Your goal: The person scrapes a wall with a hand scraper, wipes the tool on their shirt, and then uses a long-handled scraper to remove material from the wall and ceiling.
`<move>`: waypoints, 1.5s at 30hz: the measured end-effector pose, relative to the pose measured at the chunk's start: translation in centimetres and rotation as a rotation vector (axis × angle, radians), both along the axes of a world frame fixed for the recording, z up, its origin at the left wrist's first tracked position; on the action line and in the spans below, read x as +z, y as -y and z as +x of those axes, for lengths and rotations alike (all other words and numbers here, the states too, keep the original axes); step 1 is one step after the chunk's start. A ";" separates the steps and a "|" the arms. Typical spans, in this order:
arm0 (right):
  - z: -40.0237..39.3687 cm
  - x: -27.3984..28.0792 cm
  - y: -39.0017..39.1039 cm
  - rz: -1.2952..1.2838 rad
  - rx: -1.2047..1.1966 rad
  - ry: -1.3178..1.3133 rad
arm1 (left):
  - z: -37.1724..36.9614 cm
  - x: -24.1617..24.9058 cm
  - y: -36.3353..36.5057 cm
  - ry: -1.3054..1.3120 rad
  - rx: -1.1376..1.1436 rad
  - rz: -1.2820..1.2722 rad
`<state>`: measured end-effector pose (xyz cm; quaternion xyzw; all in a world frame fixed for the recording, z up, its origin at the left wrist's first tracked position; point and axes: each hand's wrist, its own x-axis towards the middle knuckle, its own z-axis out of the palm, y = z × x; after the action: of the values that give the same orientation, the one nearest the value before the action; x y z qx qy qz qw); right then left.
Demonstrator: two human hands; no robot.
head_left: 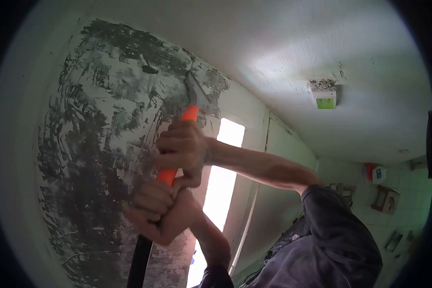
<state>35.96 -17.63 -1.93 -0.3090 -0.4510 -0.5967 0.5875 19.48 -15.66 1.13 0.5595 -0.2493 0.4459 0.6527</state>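
Observation:
A long-handled scraper has a grey metal blade [198, 93], an orange neck and a black lower handle [140, 259]. My right hand [181, 149] is closed around the orange part just below the blade. Lower down, my left hand [153, 209] is wrapped round the handle, close under the right one. The blade lies against the upper part of a patchy wall [91, 139], near where it meets the ceiling. White coating and bare dark grey areas mix across this wall. Both forearms reach in from the lower right, out of dark sleeves.
A white ceiling [283, 48] slopes over the upper right, carrying a small white fixture with a green panel [325, 102]. A bright narrow window [221, 182] stands right of the wall. A red-and-white container [378, 174] and a wooden-framed item [385, 200] are at the far right.

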 end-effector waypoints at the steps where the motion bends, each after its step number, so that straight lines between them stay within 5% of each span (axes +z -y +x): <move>1: -1.2 0.5 0.3 0.000 -0.019 0.004 | -2.0 1.1 1.4 -0.127 0.184 0.259; 2: -3.4 0.9 0.4 0.067 0.062 0.029 | -3.8 2.2 2.6 -0.246 0.362 0.516; 5: -3.8 0.3 0.8 0.060 0.112 0.077 | -2.0 0.5 0.9 -0.060 0.312 0.805; 7: -2.1 -0.1 0.3 0.067 0.035 0.043 | 1.5 0.3 2.3 0.208 0.137 0.095; 15: -4.2 0.9 -0.4 0.241 0.150 -0.003 | -1.1 2.1 2.9 0.100 0.088 0.446; 19: -3.2 0.4 -0.1 0.057 0.078 -0.146 | 1.2 2.5 1.8 0.102 0.090 0.088; 21: -5.0 1.9 -0.1 0.270 0.186 -0.060 | -0.2 2.7 1.9 0.126 0.001 0.312; 24: -3.6 -0.1 -0.2 0.239 0.178 -0.015 | -0.3 1.3 -1.0 0.244 -0.116 0.571; 26: -2.3 -1.8 -0.3 -0.009 0.055 -0.205 | 2.0 1.6 0.3 0.038 -0.029 0.041; 29: -4.0 0.2 0.3 0.113 0.161 -0.155 | 0.7 2.8 2.7 0.095 0.012 0.221; 30: -4.7 0.4 0.6 0.127 0.167 -0.153 | -0.2 3.8 2.6 0.055 -0.065 0.469; 33: -4.1 0.1 0.1 0.197 0.114 -0.139 | 0.3 3.0 1.2 0.077 -0.066 0.521; 37: -4.7 1.8 -0.5 0.199 0.081 -0.197 | 0.6 5.0 1.7 0.137 -0.040 0.189; 45: -3.8 0.0 -0.1 0.092 0.067 -0.269 | 2.3 4.1 -0.4 -0.027 0.031 0.309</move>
<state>32.20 -17.56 -1.91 -0.3440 -0.3503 -0.5499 0.6757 21.74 -15.22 5.19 0.6629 -0.2976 0.4048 0.5551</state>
